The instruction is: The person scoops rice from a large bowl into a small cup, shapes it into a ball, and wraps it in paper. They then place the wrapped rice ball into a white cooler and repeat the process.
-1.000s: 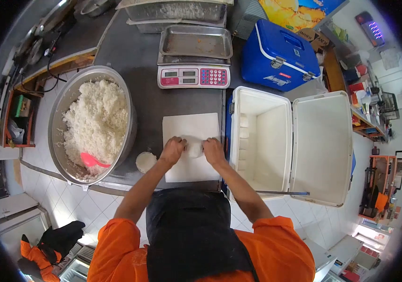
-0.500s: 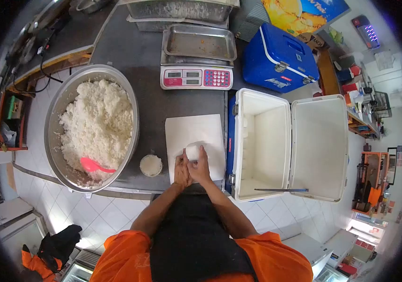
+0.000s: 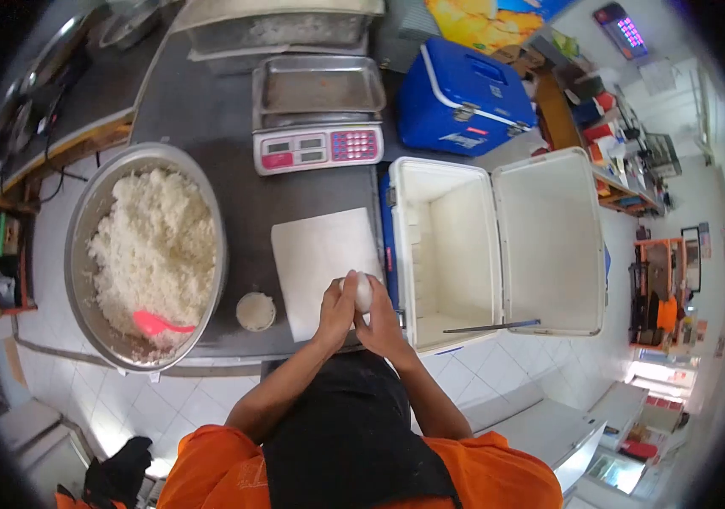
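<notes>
A small white wrapped bundle is held between my two hands, above the lower right part of a stack of white sheets. My left hand closes on the bundle from the left, and my right hand holds it from the right and below. To the left of the sheets stands a small round bowl of rice. Farther left, a big metal pot holds a heap of white rice, with a pink scoop lying on it.
A pink and white scale bearing a metal tray stands behind the sheets. On the right is an open cooler, its lid swung out to the right. A closed blue cooler sits behind it.
Over the last second, both hands left the sides of the bundle on the sheets and came together around it, lifting it. They then moved right. The whole view has shifted and turned slightly.
</notes>
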Motion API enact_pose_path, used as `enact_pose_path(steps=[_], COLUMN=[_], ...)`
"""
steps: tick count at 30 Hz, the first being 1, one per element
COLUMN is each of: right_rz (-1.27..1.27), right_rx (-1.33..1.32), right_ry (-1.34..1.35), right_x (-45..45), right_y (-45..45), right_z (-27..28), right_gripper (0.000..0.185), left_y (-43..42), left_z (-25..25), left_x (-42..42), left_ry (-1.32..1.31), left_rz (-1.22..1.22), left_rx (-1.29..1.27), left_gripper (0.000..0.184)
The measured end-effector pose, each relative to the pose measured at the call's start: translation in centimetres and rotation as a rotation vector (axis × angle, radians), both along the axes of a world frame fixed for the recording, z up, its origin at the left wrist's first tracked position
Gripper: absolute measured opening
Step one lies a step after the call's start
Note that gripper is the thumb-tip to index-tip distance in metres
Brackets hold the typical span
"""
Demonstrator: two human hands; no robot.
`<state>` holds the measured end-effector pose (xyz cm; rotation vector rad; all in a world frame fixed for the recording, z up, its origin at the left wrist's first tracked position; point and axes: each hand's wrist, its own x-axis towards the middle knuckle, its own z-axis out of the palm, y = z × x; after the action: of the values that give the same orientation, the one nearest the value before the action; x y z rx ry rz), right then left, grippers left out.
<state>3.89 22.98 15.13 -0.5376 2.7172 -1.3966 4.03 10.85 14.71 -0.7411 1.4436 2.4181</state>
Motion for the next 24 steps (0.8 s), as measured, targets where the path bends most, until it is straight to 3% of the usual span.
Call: enact_pose_path(steps=[2, 4, 6, 8, 9, 10, 14, 15, 16, 17, 18, 20, 21, 22, 23, 24], right_rz=[0.165, 0.118, 0.034, 0.012, -0.17, -0.347, -0.491, -0.596, -0.596, -0.67, -0.742, -0.805, -0.817, -0.826, -0.822, -0.946], right_rx=[0.261, 0.366, 0.066, 0.036, -0.259, -0.554, -0.713, -0.903, -0.923, -0.938, -0.946, -0.976, -1.103, -1.23, -1.234, -1.206], right_ry=[-0.041, 0.001, -0.03, -0.11, -0.179, -0.248, -0.468, -0.559, -0.578, -0.59, -0.602, -0.748, -0.801, -0.854, -0.863, -0.845], right_x=[-0.4, -0.6, -1.1, -1.5, -1.3, -1.8, -8.1, -10.5, -12.6, -14.7, -16.7, -20.0, -21.3, -22.4, -23.1, -23.8], right_y=[2.1, 4.0, 6.8, 9.8, 10.5, 11.4, 17.5, 17.9, 18.6, 19.5, 20.2, 21.2, 21.4, 21.5, 21.5, 21.4], right_z=[2.8, 4.4, 5.1, 3.0, 1.1, -0.2, -6.5, -6.3, -8.7, -12.1, -14.6, -17.3, -18.8, -20.4, -21.9, -22.5], right_gripper=[0.068, 0.066, 0.066, 0.063, 0.062, 0.062, 0.06, 0.058, 0.058, 0.058, 0.058, 0.051, 0.049, 0.047, 0.047, 0.045], left_y=[1.7, 3.7, 6.6, 10.0, 11.7, 13.4, 19.2, 20.2, 21.1, 22.6, 22.7, 21.9, 22.3, 22.7, 23.0, 23.3], left_z=[0.4, 1.1, 2.2, 2.6, 2.5, 2.3, -0.7, -1.7, -3.0, -10.6, -15.3, -21.7, -23.3, -24.9, -26.5, -27.7], left_x=[0.1, -0.6, -1.7, -3.6, -4.6, -5.8, -11.8, -13.6, -15.1, -15.7, -17.3, -21.3, -23.1, -24.7, -25.8, -26.6], left_ry=[-0.066, -0.078, -0.134, -0.203, -0.271, -0.275, -0.309, -0.313, -0.323, -0.286, -0.292, 0.032, 0.028, 0.032, 0.033, 0.026], left_rz=[-0.049, -0.061, 0.065, 0.112, 0.174, 0.176, 0.179, 0.192, 0.201, 0.33, 0.336, -0.074, -0.069, -0.071, -0.077, -0.077], left_rx=[0.053, 0.05, 0.316, 0.407, 0.501, 0.497, 0.314, 0.259, 0.203, -0.027, -0.044, -0.758, -0.767, -1.002, -1.235, -1.241], left_gripper=[0.04, 0.037, 0.034, 0.033, 0.031, 0.031, 0.039, 0.035, 0.032, 0.035, 0.035, 0.034, 0.034, 0.033, 0.032, 0.032])
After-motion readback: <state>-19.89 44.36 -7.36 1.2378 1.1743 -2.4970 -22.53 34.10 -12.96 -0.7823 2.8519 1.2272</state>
